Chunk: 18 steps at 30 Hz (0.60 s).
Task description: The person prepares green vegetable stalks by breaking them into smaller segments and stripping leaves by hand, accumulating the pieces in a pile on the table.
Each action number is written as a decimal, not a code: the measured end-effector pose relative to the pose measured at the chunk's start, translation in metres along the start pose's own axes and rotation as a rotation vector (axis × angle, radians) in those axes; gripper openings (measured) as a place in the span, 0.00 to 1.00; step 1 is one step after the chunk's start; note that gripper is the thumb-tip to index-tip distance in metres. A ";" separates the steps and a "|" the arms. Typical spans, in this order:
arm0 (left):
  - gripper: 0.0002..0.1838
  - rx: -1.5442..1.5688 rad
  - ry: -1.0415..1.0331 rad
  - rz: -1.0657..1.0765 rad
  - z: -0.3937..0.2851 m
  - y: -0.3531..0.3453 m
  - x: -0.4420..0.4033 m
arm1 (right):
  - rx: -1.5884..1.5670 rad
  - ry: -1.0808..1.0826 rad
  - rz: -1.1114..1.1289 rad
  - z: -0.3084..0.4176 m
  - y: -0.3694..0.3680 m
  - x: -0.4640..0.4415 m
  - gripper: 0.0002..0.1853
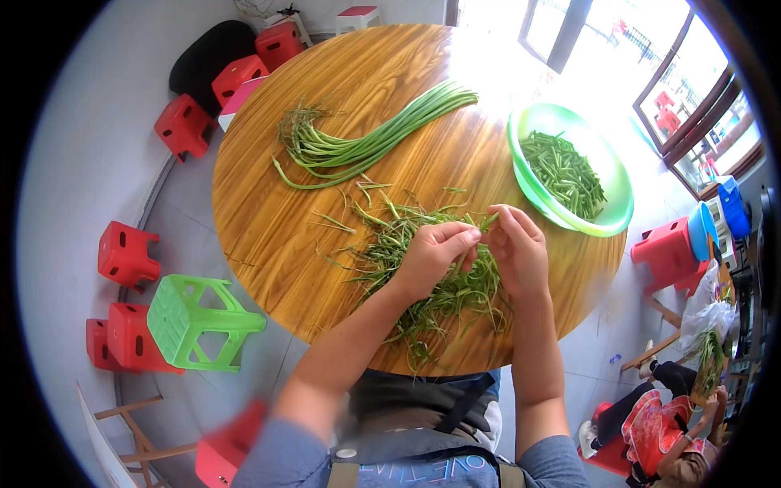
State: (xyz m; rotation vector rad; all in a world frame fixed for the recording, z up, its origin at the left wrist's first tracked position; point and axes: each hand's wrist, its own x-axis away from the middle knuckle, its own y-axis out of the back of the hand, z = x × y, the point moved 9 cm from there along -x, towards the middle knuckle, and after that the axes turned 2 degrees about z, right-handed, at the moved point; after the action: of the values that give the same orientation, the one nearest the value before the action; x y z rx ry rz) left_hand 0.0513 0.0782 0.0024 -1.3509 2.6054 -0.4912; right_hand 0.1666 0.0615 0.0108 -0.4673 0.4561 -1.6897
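Both hands are close together over a loose pile of green stem scraps [382, 244] on the round wooden table [268, 187]. My left hand [440, 252] has its thumb and fingers pinched on a short green stem. The fingertips of my right hand [517, 244] pinch the same stem [488, 222] at its upper end. Beyond the pile lies a curved bundle of long green stems [382, 142]. To the right, a light green bowl [622, 199] holds many short cut pieces [565, 175].
Red stools [183, 126] and a green stool [183, 321] stand on the floor to the left. At the lower right sits another person [659, 423] with green stems near their hands. Glass doors [683, 89] are at the upper right.
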 end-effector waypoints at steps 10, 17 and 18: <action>0.11 0.115 0.194 0.037 0.016 0.000 0.001 | 0.115 0.021 0.068 0.004 -0.003 0.000 0.08; 0.12 -0.014 0.139 -0.081 0.025 0.011 -0.002 | 0.819 0.586 0.123 0.035 -0.035 0.021 0.06; 0.12 0.014 0.116 -0.104 0.025 0.014 -0.003 | 0.944 0.708 0.155 0.036 -0.049 0.031 0.06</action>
State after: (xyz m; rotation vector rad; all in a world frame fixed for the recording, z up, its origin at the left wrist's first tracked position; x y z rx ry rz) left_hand 0.0495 0.0826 -0.0260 -1.5019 2.6256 -0.6199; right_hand 0.1406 0.0370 0.0688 0.8515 0.1363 -1.6732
